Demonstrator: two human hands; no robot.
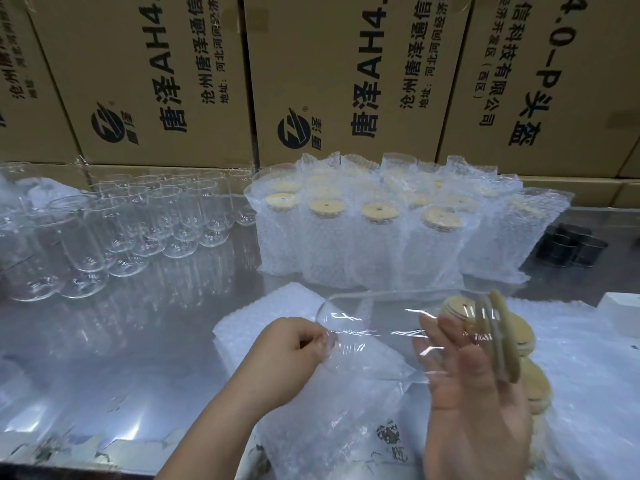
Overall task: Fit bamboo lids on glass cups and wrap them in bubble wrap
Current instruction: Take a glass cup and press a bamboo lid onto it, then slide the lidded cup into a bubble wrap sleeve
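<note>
Glass is slippery, which likely explains the two-handed hold: the left hand (294,344) curls its fingers round the base of the cup (381,317), while the right hand (474,386) lies nearly flat, fingers straight against its side by the bamboo lid (500,341) on its mouth. The cup is held sideways above the bubble wrap (273,306), seemingly for rolling. Spare lids (535,382) sit close. Beyond stand wrapped cups (374,244), bare cups (145,216) and boxes (156,74).
</note>
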